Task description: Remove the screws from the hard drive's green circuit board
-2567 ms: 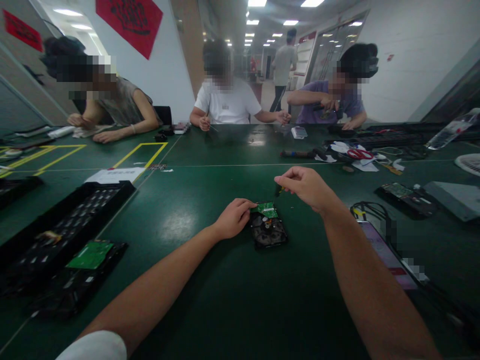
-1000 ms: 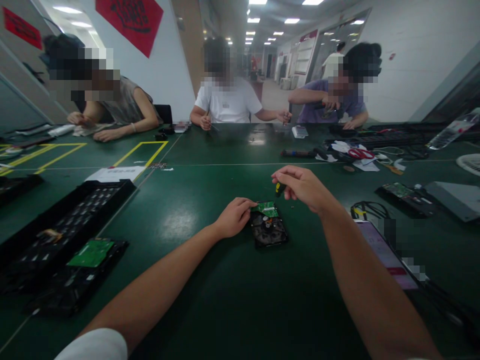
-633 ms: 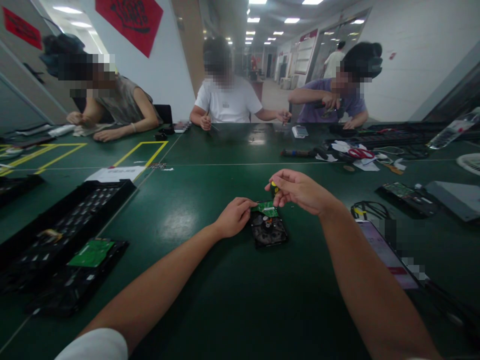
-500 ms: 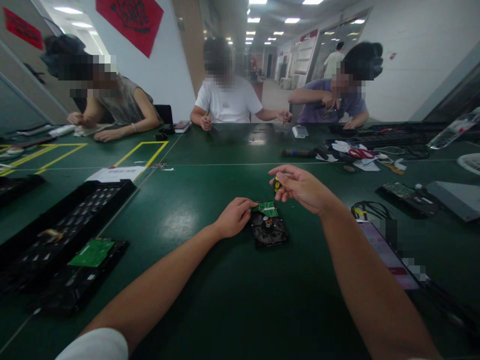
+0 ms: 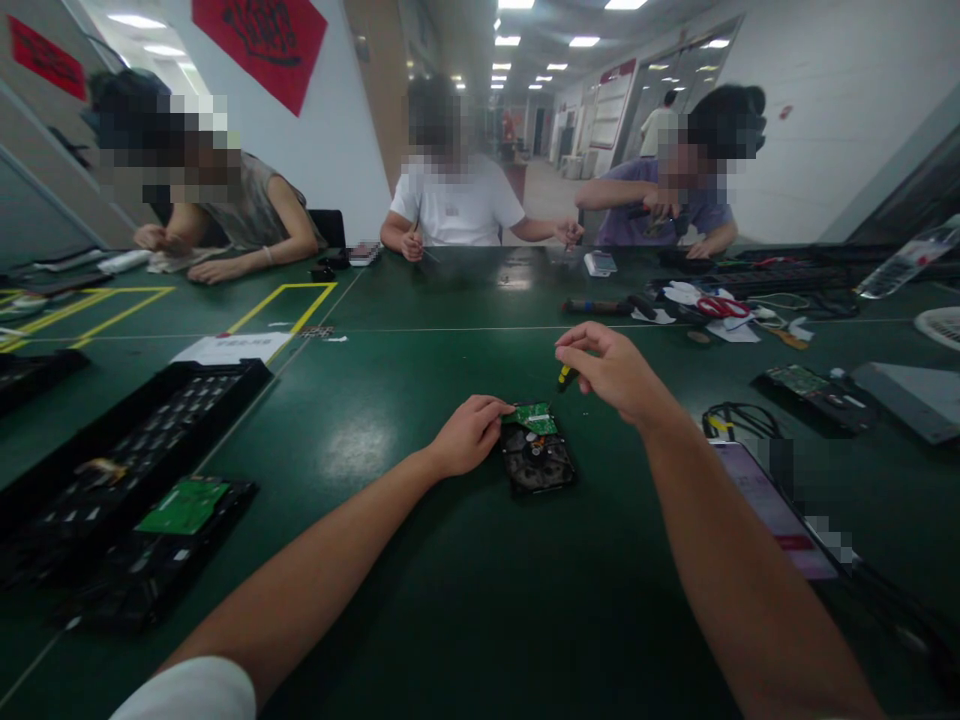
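A hard drive (image 5: pixel 538 462) lies on the green table in front of me, its green circuit board (image 5: pixel 534 416) facing up at the far end. My left hand (image 5: pixel 471 434) grips the drive's left side, fingertips at the edge of the board. Above the drive's far right corner, my right hand (image 5: pixel 609 370) is closed around a small black and yellow screwdriver (image 5: pixel 565 377). The tool points down and left; its thin tip is hard to see, and I cannot tell whether it touches the board.
On the left are a long black tray (image 5: pixel 150 430) and another drive (image 5: pixel 184 510). A phone (image 5: pixel 776 510), cables (image 5: pixel 739 422) and a third drive (image 5: pixel 814 395) lie on the right. Scissors (image 5: pixel 724 306) and scraps lie farther back. Several people sit across the table.
My right hand has shifted slightly right, and its grip has turned so the screwdriver now points down toward the board. My left hand and the hard drive stay in place.
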### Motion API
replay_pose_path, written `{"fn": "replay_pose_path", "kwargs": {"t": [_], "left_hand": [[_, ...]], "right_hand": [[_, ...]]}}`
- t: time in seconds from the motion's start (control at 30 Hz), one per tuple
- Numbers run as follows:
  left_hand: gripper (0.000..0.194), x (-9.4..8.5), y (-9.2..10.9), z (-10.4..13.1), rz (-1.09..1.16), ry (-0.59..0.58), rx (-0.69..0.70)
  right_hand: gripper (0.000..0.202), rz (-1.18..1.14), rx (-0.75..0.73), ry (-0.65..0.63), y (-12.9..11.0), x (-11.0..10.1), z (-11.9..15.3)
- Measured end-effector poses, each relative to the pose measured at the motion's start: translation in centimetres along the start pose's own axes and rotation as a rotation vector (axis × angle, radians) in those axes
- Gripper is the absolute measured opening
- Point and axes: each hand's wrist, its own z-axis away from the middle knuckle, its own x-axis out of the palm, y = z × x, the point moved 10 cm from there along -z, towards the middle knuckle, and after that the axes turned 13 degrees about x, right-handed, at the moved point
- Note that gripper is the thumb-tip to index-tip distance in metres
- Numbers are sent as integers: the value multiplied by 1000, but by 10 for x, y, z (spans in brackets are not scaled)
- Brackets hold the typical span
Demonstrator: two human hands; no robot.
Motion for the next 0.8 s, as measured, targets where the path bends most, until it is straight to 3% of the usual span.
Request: {"fn": "replay_pose_path", "kwargs": {"t": [0.3, 0.5, 0.63, 0.8], "left_hand": [[38, 0, -1, 1, -12, 9, 13], [38, 0, -1, 0, -10, 13, 11], [39, 1, -1, 0, -9, 17, 18], [38, 1, -3, 1, -9, 12, 7]], "right_hand": [[32, -91, 53, -333, 4, 30, 8], [26, -269, 37, -416, 6, 35, 6], [27, -200, -6, -348, 1, 28, 5], [25, 41, -72, -119, -4, 4, 3]]}}
